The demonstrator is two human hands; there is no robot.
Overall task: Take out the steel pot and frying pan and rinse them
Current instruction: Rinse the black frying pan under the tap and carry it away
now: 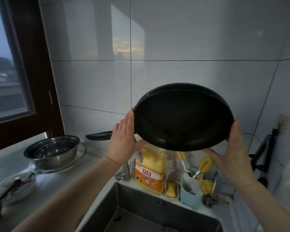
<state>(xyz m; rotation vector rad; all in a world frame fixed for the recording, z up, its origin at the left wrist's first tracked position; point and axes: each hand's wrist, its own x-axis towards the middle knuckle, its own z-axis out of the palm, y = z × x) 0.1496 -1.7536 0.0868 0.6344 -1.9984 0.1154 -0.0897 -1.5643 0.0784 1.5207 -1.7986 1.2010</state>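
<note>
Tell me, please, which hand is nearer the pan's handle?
Left. The left hand holds the pan beside its handle; the right hand holds the opposite rim.

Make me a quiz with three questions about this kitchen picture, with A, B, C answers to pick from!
1. Where is the frying pan?
A. Lying in the sink
B. Held up in the air above the sink
C. On the counter by the window

2. What colour is the big soap bottle?
A. Yellow and orange
B. Blue
C. Green

3. How is the pan held?
A. By its handle only
B. By one hand
C. By both hands at the rim

Answers:
1. B, the pan is up in front of the wall tiles.
2. A, its body is yellow with an orange label.
3. C, the left hand and right hand each hold a side; the handle sticks out free.
</note>
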